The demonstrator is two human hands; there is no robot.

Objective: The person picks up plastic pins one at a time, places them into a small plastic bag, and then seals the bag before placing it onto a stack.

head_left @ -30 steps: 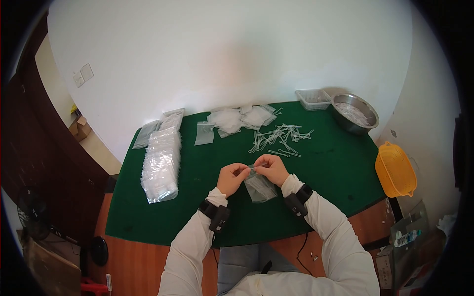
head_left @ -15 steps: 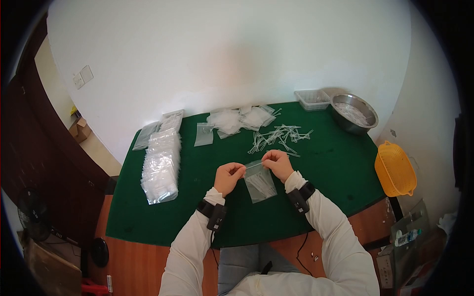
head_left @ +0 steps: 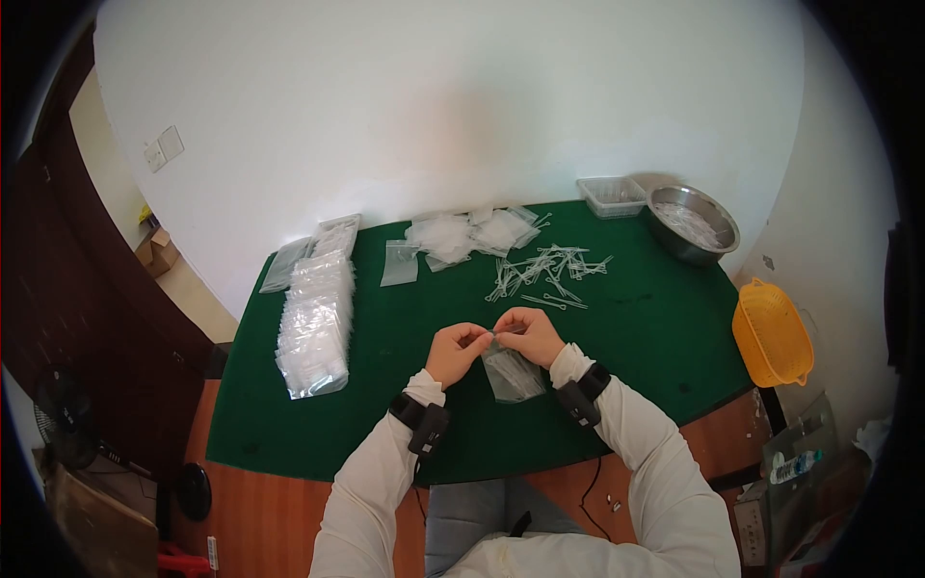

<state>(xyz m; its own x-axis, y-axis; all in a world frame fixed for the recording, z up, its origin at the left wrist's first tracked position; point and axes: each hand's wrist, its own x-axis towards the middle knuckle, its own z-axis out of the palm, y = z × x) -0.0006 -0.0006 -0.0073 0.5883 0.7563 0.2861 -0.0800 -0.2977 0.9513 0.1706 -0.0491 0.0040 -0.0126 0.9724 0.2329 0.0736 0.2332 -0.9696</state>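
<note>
A clear plastic bag [head_left: 514, 376] with several thin pieces inside hangs from both hands above the green table. My left hand [head_left: 456, 354] pinches its top edge at the left. My right hand [head_left: 531, 336] pinches the same edge at the right, its fingertips close to those of the left. Beyond the hands lies a loose heap of thin clear looped sticks [head_left: 549, 273]. Flat empty-looking bags [head_left: 462, 234] are piled farther back, with a single bag [head_left: 400, 263] beside them.
On the left of the green table [head_left: 405, 424] runs a long row of filled bags [head_left: 315, 323]. A clear tray [head_left: 613, 197] and a metal bowl [head_left: 690, 223] of clear pieces stand at the back right. A yellow basket [head_left: 772, 333] is at the right edge.
My right hand has moved left and slightly down, bringing the fingertips of both hands together at the bag's top. The bag's top edge is now bunched and mostly covered by the fingers.
</note>
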